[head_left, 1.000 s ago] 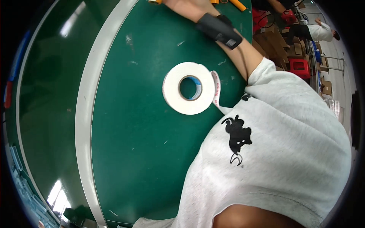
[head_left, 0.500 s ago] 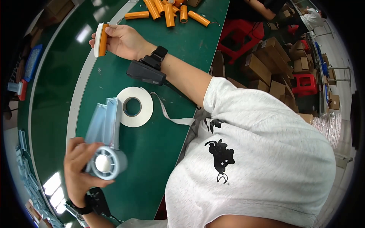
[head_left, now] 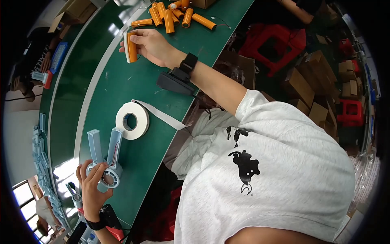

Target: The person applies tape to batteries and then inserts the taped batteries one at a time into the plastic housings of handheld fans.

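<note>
At 11 o'clock the right hand [head_left: 153, 46] holds an orange battery [head_left: 132, 48], its long axis running roughly from 12 to 6 o'clock, with a white strip [head_left: 127, 49] down its 9 o'clock side. That grip is pinched firmly, thumb against fingers with the battery between. At 8 o'clock the left hand [head_left: 92, 185] curls its grip around the round end of a light-blue casing [head_left: 113, 146]; its two long arms point toward 12 o'clock, slightly apart.

One white tape roll [head_left: 141, 118] lies flat between the hands, a single loose tail trailing toward 4 o'clock. Near 12 o'clock lie at least eight more batteries [head_left: 169, 22], overlapping. The green tabletop [head_left: 122, 85] is scuffed. Many similar casings [head_left: 39, 154] line up toward 9 o'clock; two red stools [head_left: 294, 38] and several cardboard boxes [head_left: 302, 85] stand between 1 and 3 o'clock.
</note>
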The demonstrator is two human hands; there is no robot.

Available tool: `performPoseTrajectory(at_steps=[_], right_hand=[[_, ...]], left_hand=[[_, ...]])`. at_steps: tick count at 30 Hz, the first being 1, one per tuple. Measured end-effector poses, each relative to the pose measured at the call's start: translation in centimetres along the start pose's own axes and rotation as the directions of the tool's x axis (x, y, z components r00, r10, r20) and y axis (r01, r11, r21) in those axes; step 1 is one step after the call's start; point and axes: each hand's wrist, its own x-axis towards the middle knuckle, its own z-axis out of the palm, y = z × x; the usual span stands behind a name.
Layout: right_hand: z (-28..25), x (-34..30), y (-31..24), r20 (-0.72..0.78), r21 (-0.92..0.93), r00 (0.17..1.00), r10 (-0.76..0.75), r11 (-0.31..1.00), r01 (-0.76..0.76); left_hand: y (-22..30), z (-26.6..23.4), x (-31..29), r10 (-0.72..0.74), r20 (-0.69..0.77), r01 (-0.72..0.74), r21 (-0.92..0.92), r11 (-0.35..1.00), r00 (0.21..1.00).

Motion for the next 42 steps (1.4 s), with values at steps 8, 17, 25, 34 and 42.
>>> performPoseTrajectory(at_steps=[8, 17, 25, 34, 42], right_hand=[[3.7, -3.1, -3.4, 0.492, -0.595, 0.871, 0.002, 0.731, 0.334], [9.9, -7.2, 0.5, 0.684, -0.506, 0.729, 0.042, 0.747, 0.431], [13.1, -10.8, 4.1, 0.676, -0.456, 0.725, 0.132, 0.848, 0.270], [11.8, -11.8, 6.6, 0.697, -0.552, 0.713, 0.077, 0.693, 0.464], [12.1, -11.5, 6.0, 0.783, -0.544, 0.614, 0.098, 0.587, 0.600]], left_hand=[[-0.1, 0.3, -2.5, -0.214, 0.174, 0.256, -0.279, 0.925, 0.961], [3.6, 5.4, -1.7, -0.413, -0.117, 0.371, -0.272, 0.888, 0.903], [2.9, 9.6, -2.1, -0.308, -0.416, 0.260, -0.170, 0.951, 0.856], [4.0, 8.5, -1.2, -0.469, -0.358, 0.350, -0.350, 0.869, 0.807], [4.7, 9.9, -0.7, -0.536, -0.463, 0.345, -0.437, 0.831, 0.705]])
